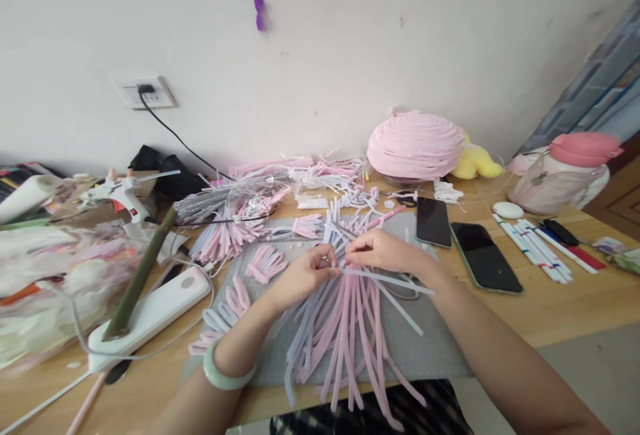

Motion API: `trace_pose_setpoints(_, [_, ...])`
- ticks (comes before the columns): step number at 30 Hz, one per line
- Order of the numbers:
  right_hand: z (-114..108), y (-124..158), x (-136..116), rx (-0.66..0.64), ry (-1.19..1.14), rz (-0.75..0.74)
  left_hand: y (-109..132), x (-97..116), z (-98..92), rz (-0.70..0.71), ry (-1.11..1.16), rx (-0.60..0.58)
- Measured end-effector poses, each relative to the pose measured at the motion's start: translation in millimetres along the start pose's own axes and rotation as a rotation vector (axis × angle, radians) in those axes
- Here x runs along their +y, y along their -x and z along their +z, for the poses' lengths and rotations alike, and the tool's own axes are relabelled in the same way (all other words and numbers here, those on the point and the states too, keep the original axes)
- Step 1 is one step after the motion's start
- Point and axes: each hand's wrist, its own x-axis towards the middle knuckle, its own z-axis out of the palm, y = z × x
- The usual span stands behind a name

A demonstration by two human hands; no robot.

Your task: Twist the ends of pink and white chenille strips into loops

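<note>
My left hand [315, 270] and my right hand [377, 250] meet over the middle of a grey mat [430, 348]. Their fingers pinch a pale lavender pipe cleaner [395, 279], whose free end sticks out to the right beneath my right wrist. Below my fingers, long pink pipe cleaners [353, 328] fan out toward me, with pale lavender pipe cleaners [305, 328] on their left side. Small folded pink bundles [266, 264] lie left of my left hand. The exact pinch point is partly hidden by my fingertips.
Behind the mat lie piles of pipe cleaners [225, 198] and a large pink coil [416, 145]. Two phones [485, 256], markers [533, 248] and a pink-lidded bottle [560, 178] stand right. A glue gun [125, 195], power strip [150, 318] and plastic bags [80, 275] are left.
</note>
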Motion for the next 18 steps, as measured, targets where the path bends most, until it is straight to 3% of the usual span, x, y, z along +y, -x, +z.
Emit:
trace_pose_setpoints(3, [7.0, 5.4, -9.4, 0.123, 0.154, -0.078, -1.6, -0.7, -2.8, 0.013, -0.241, 0.232])
trace_pose_setpoints(5, [16.6, 4.0, -12.1, 0.235, 0.187, -0.093, -2.3, 0.0, -4.1, 0.039, -0.269, 0.363])
trace_pose_setpoints(7, [26.4, -1.2, -9.9, 0.271, 0.1, -0.068, -2.5, 1.2, -4.5, 0.086, -0.122, 0.44])
trace_pose_setpoints(10, [33.3, -11.9, 1.6, 0.135, -0.205, 0.03, -1.3, 2.8, -4.0, 0.137, 0.209, 0.482])
trace_pose_setpoints(12, [30.0, -17.1, 11.5, 0.019, -0.37, 0.108, 0.5, 2.9, -4.1, 0.142, 0.367, 0.408])
trace_pose_setpoints(14, [21.8, -19.1, 20.1, -0.044, -0.387, 0.161, 2.8, 2.7, -4.6, 0.118, 0.423, 0.257])
trace_pose_setpoints(18, [4.4, -15.9, 26.6, -0.08, -0.23, 0.162, 6.2, 4.8, -4.7, -0.012, 0.221, -0.075])
